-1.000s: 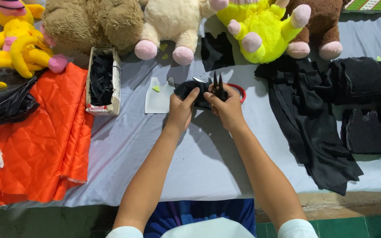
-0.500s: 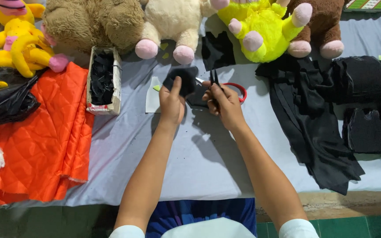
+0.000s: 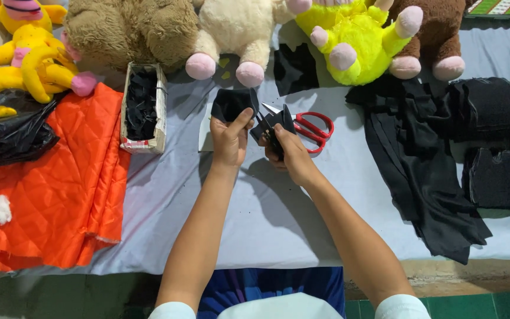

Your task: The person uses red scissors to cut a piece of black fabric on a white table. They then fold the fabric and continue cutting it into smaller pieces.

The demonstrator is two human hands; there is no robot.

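Just left of red-handled scissors [image 3: 309, 129]: left hand [image 3: 229, 140] now lifted off table, pinching black fabric piece [image 3: 231, 104]. Right hand [image 3: 285, 152] clamped on second black piece [image 3: 274, 123]. Pieces separated since half-second back; sorting underway, likely.

A second ago we had both hands pressed together over one bundle of black fabric, covering the red-handled scissors [image 3: 308, 127]. Now our hands have drawn apart. Our left hand [image 3: 229, 140] has lifted a flat black fabric piece [image 3: 231, 104] up between thumb and fingers, while our right hand [image 3: 287, 155] keeps the smaller black cut pieces [image 3: 274, 123]. The scissors now lie uncovered on the grey cloth; whether our right hand still touches them we cannot tell.
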